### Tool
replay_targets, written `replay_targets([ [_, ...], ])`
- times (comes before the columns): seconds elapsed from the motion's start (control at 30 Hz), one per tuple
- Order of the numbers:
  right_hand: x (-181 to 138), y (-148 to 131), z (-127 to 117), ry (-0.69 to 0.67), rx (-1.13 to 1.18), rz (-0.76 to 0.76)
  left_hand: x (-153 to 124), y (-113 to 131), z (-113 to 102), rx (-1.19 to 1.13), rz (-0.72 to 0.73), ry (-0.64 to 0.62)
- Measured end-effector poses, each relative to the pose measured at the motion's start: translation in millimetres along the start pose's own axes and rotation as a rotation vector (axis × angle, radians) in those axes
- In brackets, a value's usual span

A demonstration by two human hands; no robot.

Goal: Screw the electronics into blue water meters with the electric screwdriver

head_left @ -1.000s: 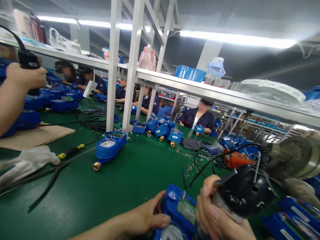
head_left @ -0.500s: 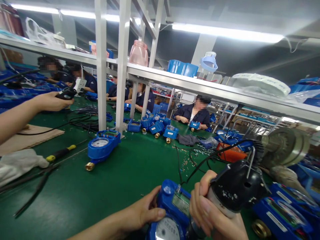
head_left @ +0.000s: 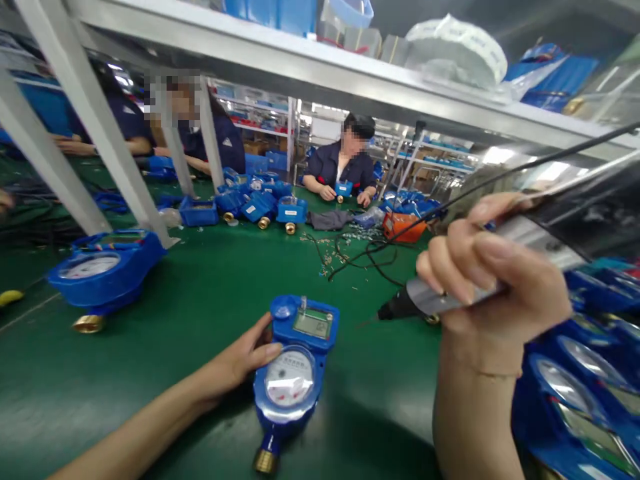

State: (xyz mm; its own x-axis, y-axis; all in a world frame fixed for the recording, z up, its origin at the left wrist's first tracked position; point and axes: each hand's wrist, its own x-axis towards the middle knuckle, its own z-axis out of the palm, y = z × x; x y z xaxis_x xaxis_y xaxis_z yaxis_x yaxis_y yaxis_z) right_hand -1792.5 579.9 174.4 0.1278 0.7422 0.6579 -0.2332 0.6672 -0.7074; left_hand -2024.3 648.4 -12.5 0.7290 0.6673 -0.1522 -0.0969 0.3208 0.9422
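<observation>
A blue water meter point(head_left: 287, 373) with a round dial, a small display and a brass threaded end lies on the green table. My left hand point(head_left: 250, 357) grips its left side, thumb on the casing beside the dial and fingers round the edge. My right hand point(head_left: 493, 273) is wrapped round an electric screwdriver point(head_left: 430, 293) with a grey body and black nose. Its thin bit points left and down, to the right of the meter and apart from it. Another blue water meter point(head_left: 105, 270) with its top open stands on the left.
Several blue meters point(head_left: 575, 387) crowd the right side. More meters point(head_left: 260, 203) stand at the back, near loose screws point(head_left: 333, 257) and a black cable point(head_left: 380, 257). A co-worker point(head_left: 340, 160) sits opposite. A shelf point(head_left: 300, 63) on slanting posts point(head_left: 100, 127) crosses above.
My right hand has lifted the screwdriver up and right, away from the meter. My left hand still holds the meter, now fully in view. The view has shifted right and down.
</observation>
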Motion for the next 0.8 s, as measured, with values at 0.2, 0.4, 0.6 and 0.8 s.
replay_targets([
  [0.2, 4.4, 38.0, -22.7, 0.019, -0.048, 0.162, -0.4, 0.4, 5.2, 0.076, -0.086, 0.081],
  [0.4, 9.0, 83.8, -16.1, -0.097, 0.005, 0.247, 0.7, -1.2, 11.3, 0.081, -0.095, 0.160],
  [0.6, 9.8, 99.5, -19.8, -0.106, -0.014, 0.306, 1.3, -0.6, 8.0, 0.074, -0.091, 0.136],
  [0.8, 6.1, 97.6, -22.7, -0.119, 0.001, 0.328, 2.0, 3.1, 4.5, 0.100, -0.092, 0.061],
])
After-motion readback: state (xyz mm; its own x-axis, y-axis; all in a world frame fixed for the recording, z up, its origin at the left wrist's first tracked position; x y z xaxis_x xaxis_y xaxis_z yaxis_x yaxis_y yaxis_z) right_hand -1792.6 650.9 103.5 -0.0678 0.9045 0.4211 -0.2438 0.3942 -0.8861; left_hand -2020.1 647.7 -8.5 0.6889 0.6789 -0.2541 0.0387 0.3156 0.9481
